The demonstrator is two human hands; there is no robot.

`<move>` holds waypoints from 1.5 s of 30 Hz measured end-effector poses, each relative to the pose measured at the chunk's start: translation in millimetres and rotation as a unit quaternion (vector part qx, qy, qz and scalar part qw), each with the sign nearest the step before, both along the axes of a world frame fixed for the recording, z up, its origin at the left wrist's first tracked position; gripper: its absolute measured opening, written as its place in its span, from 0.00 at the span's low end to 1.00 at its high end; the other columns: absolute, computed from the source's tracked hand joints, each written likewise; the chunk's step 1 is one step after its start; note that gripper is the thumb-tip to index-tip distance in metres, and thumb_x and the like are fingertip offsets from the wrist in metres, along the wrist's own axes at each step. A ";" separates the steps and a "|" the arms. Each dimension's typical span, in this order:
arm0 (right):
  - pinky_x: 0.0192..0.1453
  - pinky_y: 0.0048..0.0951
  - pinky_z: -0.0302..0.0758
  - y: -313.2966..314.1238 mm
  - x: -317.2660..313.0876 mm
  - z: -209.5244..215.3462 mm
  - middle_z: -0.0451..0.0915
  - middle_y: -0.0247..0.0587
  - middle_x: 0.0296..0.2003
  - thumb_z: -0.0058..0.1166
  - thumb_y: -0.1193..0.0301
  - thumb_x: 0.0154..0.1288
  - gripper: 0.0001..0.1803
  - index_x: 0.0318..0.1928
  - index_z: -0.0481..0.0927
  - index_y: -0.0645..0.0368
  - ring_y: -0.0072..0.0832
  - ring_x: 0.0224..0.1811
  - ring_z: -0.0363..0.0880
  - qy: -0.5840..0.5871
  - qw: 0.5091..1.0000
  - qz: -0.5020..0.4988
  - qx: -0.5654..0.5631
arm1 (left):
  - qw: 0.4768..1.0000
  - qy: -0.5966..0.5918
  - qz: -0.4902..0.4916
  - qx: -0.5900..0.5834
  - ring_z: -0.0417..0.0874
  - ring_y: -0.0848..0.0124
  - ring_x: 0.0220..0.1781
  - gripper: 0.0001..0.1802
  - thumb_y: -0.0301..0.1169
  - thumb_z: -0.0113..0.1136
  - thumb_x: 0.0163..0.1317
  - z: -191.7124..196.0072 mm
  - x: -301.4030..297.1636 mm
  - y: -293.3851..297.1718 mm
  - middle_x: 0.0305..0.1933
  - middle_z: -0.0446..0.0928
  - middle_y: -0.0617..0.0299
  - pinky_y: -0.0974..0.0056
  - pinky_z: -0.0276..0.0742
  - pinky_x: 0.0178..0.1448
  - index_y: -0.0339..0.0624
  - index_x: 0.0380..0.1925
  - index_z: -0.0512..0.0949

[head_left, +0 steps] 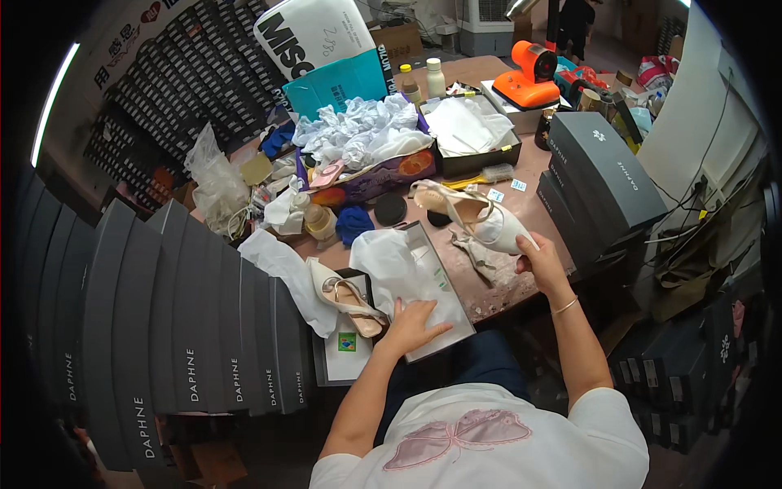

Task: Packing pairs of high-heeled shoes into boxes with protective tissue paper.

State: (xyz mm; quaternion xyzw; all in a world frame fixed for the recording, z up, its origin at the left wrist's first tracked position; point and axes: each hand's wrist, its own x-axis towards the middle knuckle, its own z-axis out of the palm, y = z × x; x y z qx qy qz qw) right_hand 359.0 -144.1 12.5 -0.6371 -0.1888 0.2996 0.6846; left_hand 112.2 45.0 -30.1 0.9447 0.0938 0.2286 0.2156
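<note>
My right hand [542,262] grips a white strappy shoe [503,230] by its pointed toe, holding it above the table's right side. My left hand [414,328] lies with fingers spread on white tissue paper [389,259] in an open shoebox part [458,328]. Just left of that hand, a matching white shoe [324,279] rests at an angle in the other part of the box [330,371], which has a small green-and-blue picture label [348,341]. A crumpled grey cloth [475,259] is on the table beneath the raised shoe.
Dark shoebox stacks stand at the left [175,318] and right [607,175]. Behind the work area are a purple box [383,178] of crumpled paper, a black tray [481,163] with white sheets, a yellow-handled brush [481,177], bottles [436,79] and an orange device [528,80].
</note>
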 end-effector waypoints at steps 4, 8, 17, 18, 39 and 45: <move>0.24 0.19 0.71 -14.3 -6.8 54.2 0.79 0.36 0.27 0.59 0.60 0.64 0.20 0.42 0.81 0.69 0.17 0.20 0.74 -0.090 0.981 0.167 -0.047 | 0.822 -0.244 0.075 -0.509 0.77 0.66 0.54 0.32 0.52 0.42 0.73 30.4 -33.3 35.0 0.52 0.77 0.51 0.59 0.70 0.62 0.30 0.56 0.72; 0.25 0.19 0.72 35.6 -25.0 91.2 0.78 0.36 0.24 0.61 0.60 0.62 0.19 0.39 0.81 0.68 0.18 0.19 0.74 -0.153 0.894 0.404 -0.119 | 0.799 0.129 -0.074 -0.582 0.76 0.69 0.55 0.34 0.54 0.45 0.71 65.1 -41.1 25.4 0.58 0.72 0.55 0.66 0.70 0.59 0.39 0.66 0.63; 0.41 0.40 0.75 69.5 -145.3 56.9 0.75 0.43 0.37 0.67 0.60 0.51 0.22 0.43 0.76 0.56 0.44 0.38 0.79 -0.508 0.760 0.402 -0.055 | 0.428 -0.097 -0.001 -0.899 0.73 0.62 0.62 0.47 0.27 0.69 0.53 16.2 -112.8 -77.7 0.61 0.66 0.54 0.50 0.74 0.65 0.53 0.68 0.50; 0.38 0.38 0.74 64.0 -158.1 39.5 0.75 0.41 0.33 0.66 0.60 0.50 0.21 0.42 0.76 0.56 0.39 0.36 0.79 -0.577 0.694 0.423 -0.073 | 0.466 -0.107 0.019 -0.878 0.73 0.62 0.62 0.48 0.25 0.67 0.53 13.1 -116.7 -82.5 0.61 0.65 0.55 0.51 0.73 0.65 0.53 0.69 0.48; 0.60 0.53 0.62 127.2 -134.2 -3.3 0.83 0.46 0.35 0.46 0.61 0.68 0.16 0.41 0.80 0.61 0.43 0.40 0.80 -0.513 0.807 0.292 -0.022 | 0.539 -0.265 0.180 -0.779 0.73 0.62 0.62 0.30 0.32 0.47 0.70 16.5 -108.5 -66.1 0.62 0.67 0.56 0.52 0.75 0.61 0.57 0.70 0.52; 0.70 0.64 0.44 113.6 -188.7 -15.7 0.71 0.51 0.46 0.39 0.56 0.72 0.23 0.49 0.70 0.66 0.47 0.55 0.68 -0.402 0.772 0.485 -0.087 | 0.510 -0.313 0.154 -0.787 0.61 0.63 0.71 0.33 0.52 0.40 0.73 1.3 -88.5 -96.3 0.71 0.57 0.60 0.54 0.60 0.72 0.56 0.71 0.45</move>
